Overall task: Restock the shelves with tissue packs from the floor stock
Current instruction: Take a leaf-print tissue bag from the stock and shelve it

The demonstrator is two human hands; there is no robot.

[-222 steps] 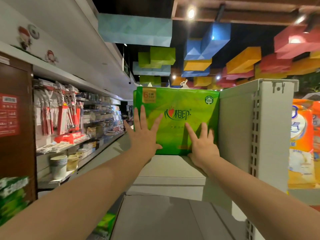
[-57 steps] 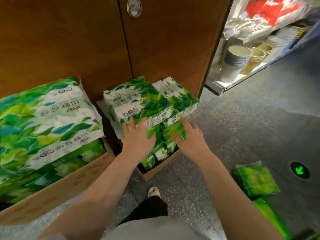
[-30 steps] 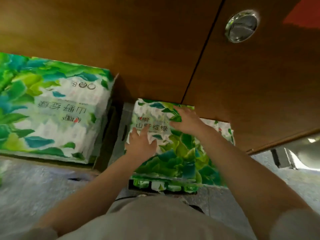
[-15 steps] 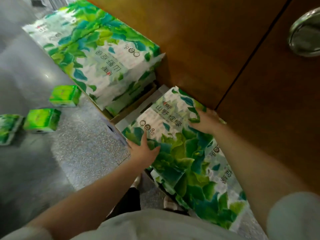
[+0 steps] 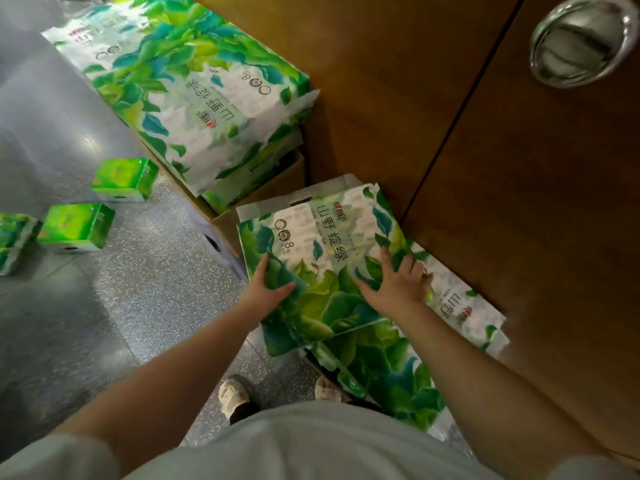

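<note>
Gripping glossy leaf-print tissue pack (image 5: 322,268)

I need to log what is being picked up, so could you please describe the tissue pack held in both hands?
The tissue pack is a large, flat, glossy plastic-wrapped bundle printed with green and teal leaves, a white panel with dark characters and an "8". It is tilted, lifted above another leaf-printed pack beside the wooden cabinet. The left hand grips its left edge; the right hand grips its right side, fingers spread.
</note>
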